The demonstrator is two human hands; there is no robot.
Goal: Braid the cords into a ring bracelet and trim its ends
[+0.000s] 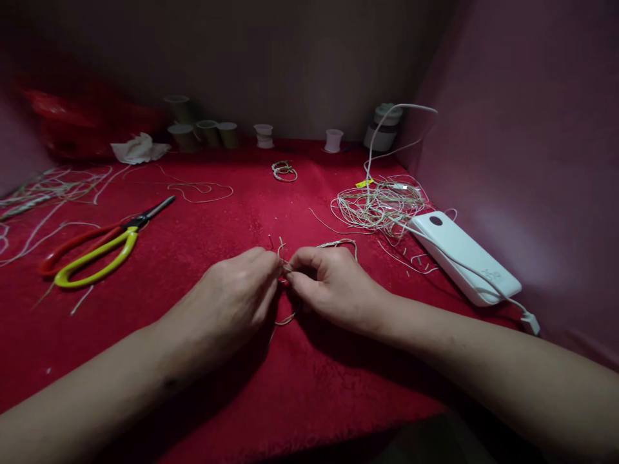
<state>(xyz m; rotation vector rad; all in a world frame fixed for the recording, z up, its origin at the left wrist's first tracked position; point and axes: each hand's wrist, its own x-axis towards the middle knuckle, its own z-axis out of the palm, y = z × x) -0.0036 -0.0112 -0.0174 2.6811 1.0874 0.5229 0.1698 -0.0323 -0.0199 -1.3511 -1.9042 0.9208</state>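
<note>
The thin tan cord runs between closed left hand and pinching right hand, both gripping it. Its long axis is unclear.

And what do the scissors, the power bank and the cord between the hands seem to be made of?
Scissors: metal blades, judging by their dull grey glint; smooth red and yellow handles, probably plastic or plastic-coated.
Power bank: likely plastic, a smooth white casing with rounded edges.
Cord: thin, tan, flexible strands, perhaps cotton or nylon; too small to tell.
</note>
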